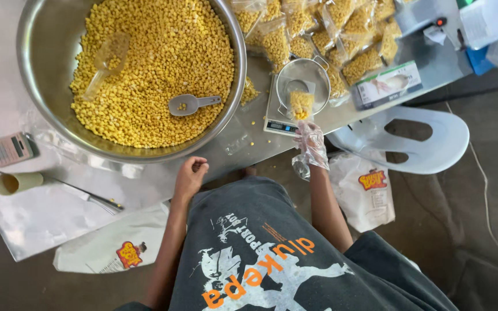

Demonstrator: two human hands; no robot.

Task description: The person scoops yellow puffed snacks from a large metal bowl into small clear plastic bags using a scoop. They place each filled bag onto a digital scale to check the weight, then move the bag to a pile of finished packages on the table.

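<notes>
Many small clear bags of yellow kernels (318, 34) lie heaped at the far right of the bench (41, 219), partly cut off by the top of the frame. One more small bag (301, 104) stands in a steel bowl on a digital scale (280, 124) at the near edge. The right hand (311, 144), in a thin clear glove, hovers just below that bag, fingers loosely spread and holding nothing. The left hand (190, 175) is bare and curled narrow against the bench's near edge, under a large steel basin (47, 57) of kernels with two scoops. A white-and-green box (388, 84) lies at the right edge. Two white sacks with red-yellow labels (370, 193) lie on the floor, one half hidden.
</notes>
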